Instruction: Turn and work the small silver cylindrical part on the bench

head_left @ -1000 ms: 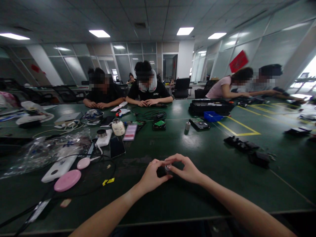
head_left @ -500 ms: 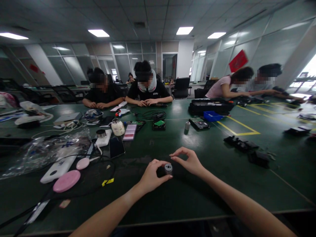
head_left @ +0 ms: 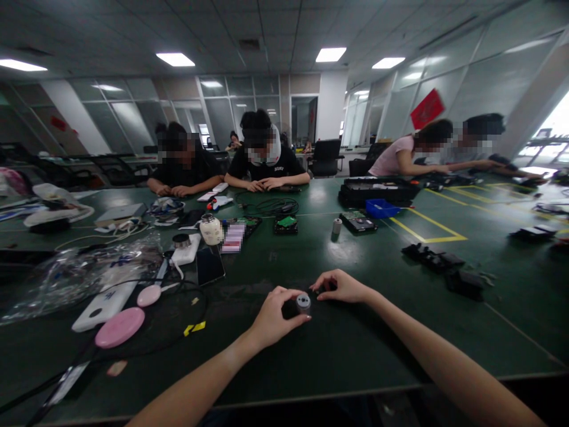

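My left hand [head_left: 273, 317] pinches a small dark cylinder with a silver round end [head_left: 303, 303] just above the green table [head_left: 355, 350]. Thumb and fingers curl round its left side. My right hand [head_left: 340, 287] rests low on the table just right of the cylinder, fingers bent and pressed together over something dark that I cannot make out. The two hands are a few centimetres apart.
To the left lie a pink round disc [head_left: 120, 327], a white device [head_left: 104, 305], black cables, a phone [head_left: 210, 266] and a plastic bag [head_left: 75, 270]. Black parts [head_left: 433, 258] sit at right. Other people work at the table's far side; a blue bin [head_left: 382, 208] stands there.
My right hand has let go of the cylinder's end, drawn off to the right and dropped onto the table. My left hand has stayed holding the cylinder.
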Available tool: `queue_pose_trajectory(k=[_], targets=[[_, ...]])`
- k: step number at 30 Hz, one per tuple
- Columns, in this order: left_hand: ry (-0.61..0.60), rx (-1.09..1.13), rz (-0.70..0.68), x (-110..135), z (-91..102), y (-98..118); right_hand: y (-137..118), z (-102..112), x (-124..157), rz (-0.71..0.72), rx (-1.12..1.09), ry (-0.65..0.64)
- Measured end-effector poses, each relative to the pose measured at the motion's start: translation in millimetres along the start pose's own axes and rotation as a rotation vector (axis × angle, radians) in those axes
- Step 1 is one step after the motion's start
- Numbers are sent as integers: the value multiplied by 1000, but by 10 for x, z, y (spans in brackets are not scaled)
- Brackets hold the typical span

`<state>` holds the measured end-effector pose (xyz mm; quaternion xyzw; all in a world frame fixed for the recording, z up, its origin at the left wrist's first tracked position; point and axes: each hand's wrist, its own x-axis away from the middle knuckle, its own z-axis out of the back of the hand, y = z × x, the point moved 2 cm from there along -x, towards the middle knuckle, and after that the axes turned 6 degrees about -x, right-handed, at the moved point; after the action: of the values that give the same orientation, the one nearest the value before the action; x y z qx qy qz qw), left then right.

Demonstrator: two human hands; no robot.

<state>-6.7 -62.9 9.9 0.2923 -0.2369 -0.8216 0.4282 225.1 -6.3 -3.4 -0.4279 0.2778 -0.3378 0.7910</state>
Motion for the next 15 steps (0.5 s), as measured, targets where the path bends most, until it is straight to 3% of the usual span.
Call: queue_pose_trajectory(k=[4,10,15], targets=[[-1,-3,-1,3,-3,-9,-30,-31,-9,-20,-64,45],[14,8,-7,3,-15,-33,-342,-138,-2,94,-101,361],[20,3,-12,-4,-42,-75,-593,-350,53,130,-204,347]])
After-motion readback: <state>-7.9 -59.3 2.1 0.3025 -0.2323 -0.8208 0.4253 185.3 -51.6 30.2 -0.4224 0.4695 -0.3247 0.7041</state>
